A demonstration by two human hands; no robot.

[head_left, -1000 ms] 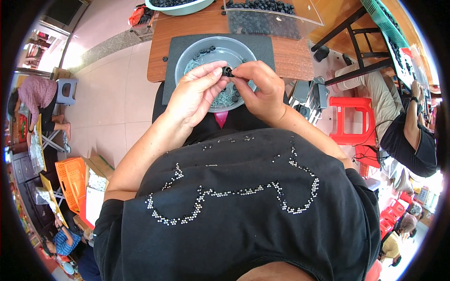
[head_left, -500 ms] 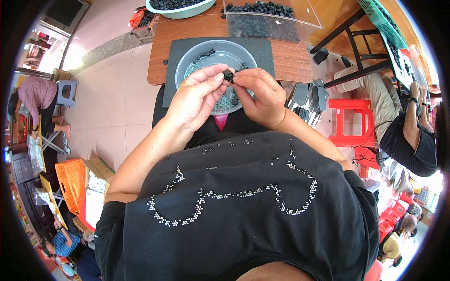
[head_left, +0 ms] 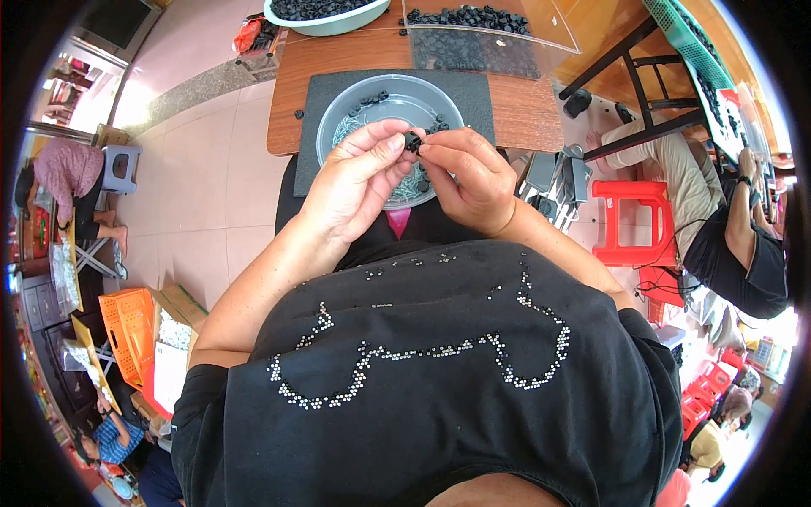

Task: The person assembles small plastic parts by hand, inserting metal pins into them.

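Observation:
Above a round grey basin (head_left: 324, 114), my left hand (head_left: 355, 173) pinches a small round black plastic part (head_left: 412, 142) between thumb and fingers. My right hand (head_left: 473, 173) meets it from the other side, fingertips closed against the part's right edge. Whether these fingertips also hold a tiny piece of their own is hidden. Inside the basin lie many thin pale greenish pieces (head_left: 348, 127), like pins or short sticks. Several black parts (head_left: 369, 101) rest along its far side, and more sit at its right beneath my hands.
The basin stands on a dark mat (head_left: 473, 93) at a wooden table (head_left: 528, 114). Behind are a clear bin (head_left: 473, 51) of black parts and a pale green tub (head_left: 329, 24). A red stool (head_left: 629, 190) and a seated person (head_left: 735, 245) are to the right; orange crates (head_left: 127, 325) stand left.
The black part has turned slightly in my fingers, and my right fingers have shifted a little against it. My arms stay nearly in place.

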